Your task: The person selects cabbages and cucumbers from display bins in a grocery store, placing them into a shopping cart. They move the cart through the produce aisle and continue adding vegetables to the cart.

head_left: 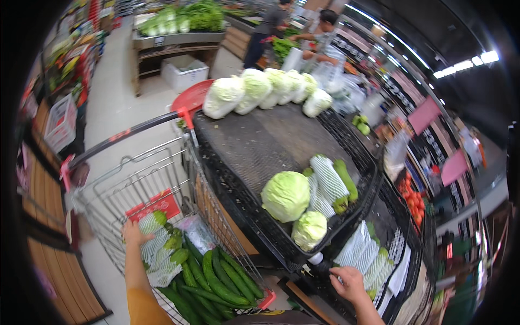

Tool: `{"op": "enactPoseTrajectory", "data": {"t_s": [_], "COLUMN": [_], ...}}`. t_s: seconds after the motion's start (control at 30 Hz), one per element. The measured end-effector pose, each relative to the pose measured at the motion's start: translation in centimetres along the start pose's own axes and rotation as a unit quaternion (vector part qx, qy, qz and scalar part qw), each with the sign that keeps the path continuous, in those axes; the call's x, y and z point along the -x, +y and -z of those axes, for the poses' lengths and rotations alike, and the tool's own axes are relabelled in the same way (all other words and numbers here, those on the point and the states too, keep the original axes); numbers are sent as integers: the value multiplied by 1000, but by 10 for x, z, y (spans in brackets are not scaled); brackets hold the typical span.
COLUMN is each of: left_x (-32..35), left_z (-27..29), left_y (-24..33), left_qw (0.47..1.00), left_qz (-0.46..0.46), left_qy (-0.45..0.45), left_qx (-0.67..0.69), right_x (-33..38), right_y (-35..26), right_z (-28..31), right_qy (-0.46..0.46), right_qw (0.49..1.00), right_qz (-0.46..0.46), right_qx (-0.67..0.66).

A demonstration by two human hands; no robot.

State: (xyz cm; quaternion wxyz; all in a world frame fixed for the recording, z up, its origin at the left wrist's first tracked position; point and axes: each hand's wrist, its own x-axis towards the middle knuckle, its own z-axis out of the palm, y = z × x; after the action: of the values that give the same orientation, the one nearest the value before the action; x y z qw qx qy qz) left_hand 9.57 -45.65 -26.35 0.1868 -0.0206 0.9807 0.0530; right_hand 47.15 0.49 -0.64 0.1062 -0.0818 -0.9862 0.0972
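My left hand (132, 234) reaches over the shopping cart (181, 162), thumb stretched away from the fingers, beside net-wrapped green gourds (157, 246). It looks open and lies against the white netting; whether it bears any weight is hidden. Long green cucumbers (222, 279) fill the cart's near end, next to a clear plastic package (197, 233). On the right, my right hand (349, 284) hovers by the lower black crate (403, 254). Its fingers are loosely curled, a gap showing between thumb and forefinger, nothing visible in them. More netted gourds (355, 246) lie just beyond it.
The large black display tray (244, 141) holds a round cabbage (286, 196), a smaller cabbage (310, 230), netted gourds (327, 181) and a row of napa cabbages (254, 89). Tomatoes (411, 200) sit farther right. Two people (319, 32) stand at the back by leafy greens.
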Motion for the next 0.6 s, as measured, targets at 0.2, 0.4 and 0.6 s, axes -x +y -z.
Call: {"op": "enactPoseTrajectory", "data": {"t_s": [0.2, 0.4, 0.6], "left_x": [-11, 7, 37], "left_z": [-29, -1, 13], "left_y": [-15, -7, 12], "left_qw": [993, 999, 994], "left_qz": [-4, -21, -89], "left_qy": [95, -17, -21], "left_qx": [64, 27, -59], "right_x": [-10, 12, 25], "right_y": [-31, -29, -27], "right_z": [2, 1, 2], "right_qy": [28, 46, 51], "right_qw": [997, 997, 996], "right_qz": [57, 39, 27], "right_qx": [-32, -48, -66]}}
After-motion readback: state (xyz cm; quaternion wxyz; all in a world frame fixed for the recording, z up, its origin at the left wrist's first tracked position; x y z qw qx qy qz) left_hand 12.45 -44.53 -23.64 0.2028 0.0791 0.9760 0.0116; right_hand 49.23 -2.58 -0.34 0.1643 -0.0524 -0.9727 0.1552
